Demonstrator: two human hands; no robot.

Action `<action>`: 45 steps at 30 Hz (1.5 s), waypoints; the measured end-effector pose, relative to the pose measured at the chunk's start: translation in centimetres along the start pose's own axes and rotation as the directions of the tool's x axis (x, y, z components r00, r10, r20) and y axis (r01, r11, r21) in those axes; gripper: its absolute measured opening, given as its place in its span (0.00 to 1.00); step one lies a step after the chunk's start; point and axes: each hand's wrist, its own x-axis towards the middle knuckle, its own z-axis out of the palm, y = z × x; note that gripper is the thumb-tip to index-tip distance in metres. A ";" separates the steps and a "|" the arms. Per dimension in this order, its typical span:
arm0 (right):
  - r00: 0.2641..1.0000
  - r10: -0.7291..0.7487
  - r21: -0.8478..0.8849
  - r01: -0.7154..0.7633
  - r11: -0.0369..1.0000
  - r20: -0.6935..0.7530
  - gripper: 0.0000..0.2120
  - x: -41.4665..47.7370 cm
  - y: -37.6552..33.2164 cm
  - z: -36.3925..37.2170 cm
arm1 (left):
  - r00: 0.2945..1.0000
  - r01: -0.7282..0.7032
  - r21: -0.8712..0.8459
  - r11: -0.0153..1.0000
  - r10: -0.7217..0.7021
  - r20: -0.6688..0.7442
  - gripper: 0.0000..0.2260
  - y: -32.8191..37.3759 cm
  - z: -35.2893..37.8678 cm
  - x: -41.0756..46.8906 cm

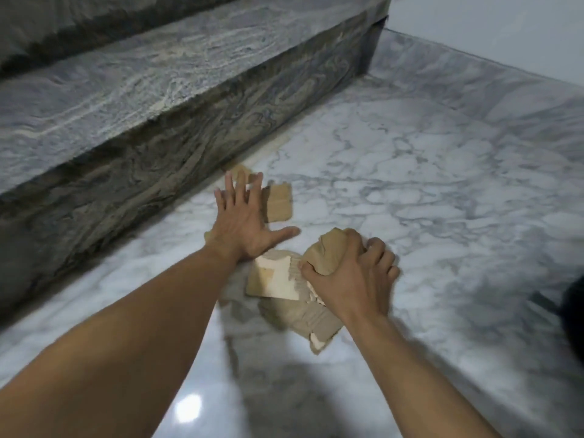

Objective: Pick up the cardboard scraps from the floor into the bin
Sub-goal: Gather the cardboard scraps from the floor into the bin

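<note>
White marble floor point(410, 184) runs up to a dark veined stone step point(158, 128) on my left, with a pale wall behind. The cardboard scraps sit in a loose cluster near the foot of that step: a torn flat piece point(273, 276) with a white face lies between my forearms, a ragged one point(303, 320) is partly under my right wrist, and a small square scrap point(279, 202) lies farther out, just beside my left fingertips. My right hand point(350, 276) is closed around a crumpled wad point(328, 251), which I judge is gathered tight so several bits travel in one trip. My left hand point(243, 222) is spread flat with fingers splayed, over another scrap near the step (probably to rake it in toward the pile). I see no bin; a dark shape point(572, 314) at the right edge is too cropped to name.
</note>
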 end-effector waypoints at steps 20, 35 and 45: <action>0.905 0.155 0.152 -0.231 0.961 0.396 0.38 3.5 8.2 -6.5 | 0.996 -0.093 0.076 0.993 0.093 0.009 0.51 7.0 2.2 -10.3; 0.931 0.292 0.199 -0.336 0.920 0.220 0.40 1.1 15.3 -10.6 | 0.976 -0.194 0.077 0.978 0.201 -0.089 0.38 9.6 2.9 -9.8; 0.941 0.246 0.214 -0.297 0.931 0.234 0.41 -1.2 13.1 -10.7 | 0.982 -0.166 -0.278 0.946 0.132 -0.138 0.24 10.9 3.1 -11.1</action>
